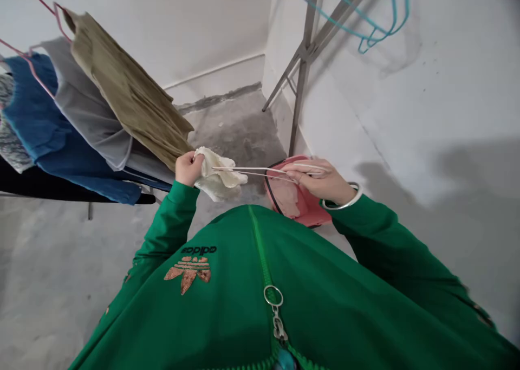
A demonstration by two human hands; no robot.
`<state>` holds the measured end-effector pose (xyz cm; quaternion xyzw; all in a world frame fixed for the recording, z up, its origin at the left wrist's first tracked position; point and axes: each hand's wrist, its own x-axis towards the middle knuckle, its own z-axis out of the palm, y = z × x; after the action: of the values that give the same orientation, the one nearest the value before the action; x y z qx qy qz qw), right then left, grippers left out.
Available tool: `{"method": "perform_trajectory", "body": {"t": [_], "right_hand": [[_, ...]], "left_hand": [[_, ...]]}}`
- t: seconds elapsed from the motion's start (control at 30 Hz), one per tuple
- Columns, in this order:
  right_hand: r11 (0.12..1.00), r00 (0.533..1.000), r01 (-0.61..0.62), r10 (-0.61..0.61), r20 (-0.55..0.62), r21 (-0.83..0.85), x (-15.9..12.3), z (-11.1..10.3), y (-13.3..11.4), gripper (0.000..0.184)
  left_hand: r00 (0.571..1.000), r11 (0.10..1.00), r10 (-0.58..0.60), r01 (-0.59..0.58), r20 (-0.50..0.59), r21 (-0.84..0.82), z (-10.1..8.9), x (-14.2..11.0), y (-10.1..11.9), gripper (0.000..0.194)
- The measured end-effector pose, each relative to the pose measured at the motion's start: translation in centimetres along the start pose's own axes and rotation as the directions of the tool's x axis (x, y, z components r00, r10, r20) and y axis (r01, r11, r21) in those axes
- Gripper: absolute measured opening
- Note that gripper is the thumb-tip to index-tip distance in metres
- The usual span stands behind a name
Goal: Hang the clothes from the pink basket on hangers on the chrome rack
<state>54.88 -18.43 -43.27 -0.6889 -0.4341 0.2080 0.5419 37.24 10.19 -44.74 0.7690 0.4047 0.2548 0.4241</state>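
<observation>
My left hand (187, 168) is closed round a crumpled cream-white cloth (217, 177), held in front of my chest. My right hand (320, 181) pinches a thin pale wire hanger (252, 170), whose two wires run leftward to the cloth and touch it. A silver bangle (349, 198) sits on my right wrist. Both arms wear green jacket sleeves. Below my right hand stands a pink bucket (300, 205) with a dark rim, partly hidden by the hand.
At the left hang several garments: an olive one (125, 91), a grey one (87, 112) and a blue one (40, 121), on pink hangers. A metal rack leg (300, 83) stands by the white wall, with teal hangers (377, 31) above. The floor is bare concrete.
</observation>
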Motion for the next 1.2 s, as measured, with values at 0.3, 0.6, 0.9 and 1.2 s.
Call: {"method": "perform_trajectory", "body": {"t": [0.3,0.6,0.9,1.2], "right_hand": [[0.996,1.000,-0.021,0.020,0.015,0.090,1.1,4.5,0.0,0.019],[0.941,0.974,-0.226,0.223,0.041,0.253,3.4,9.2,2.3,0.019],[0.992,0.981,-0.020,0.044,-0.192,0.125,5.1,6.7,2.3,0.020],[0.929,0.945,0.237,-0.153,0.288,-0.284,0.1,12.3,5.7,0.025]], "left_hand": [[0.933,0.637,0.263,-0.359,0.246,0.682,2.7,-2.5,2.5,0.016],[0.748,0.452,0.321,-0.660,0.581,0.600,5.5,-5.2,3.1,0.024],[0.747,0.549,0.294,-0.643,0.596,0.534,2.9,-3.7,2.8,0.019],[0.810,0.676,0.488,-0.587,0.326,0.445,0.2,-2.6,3.5,0.015]]}}
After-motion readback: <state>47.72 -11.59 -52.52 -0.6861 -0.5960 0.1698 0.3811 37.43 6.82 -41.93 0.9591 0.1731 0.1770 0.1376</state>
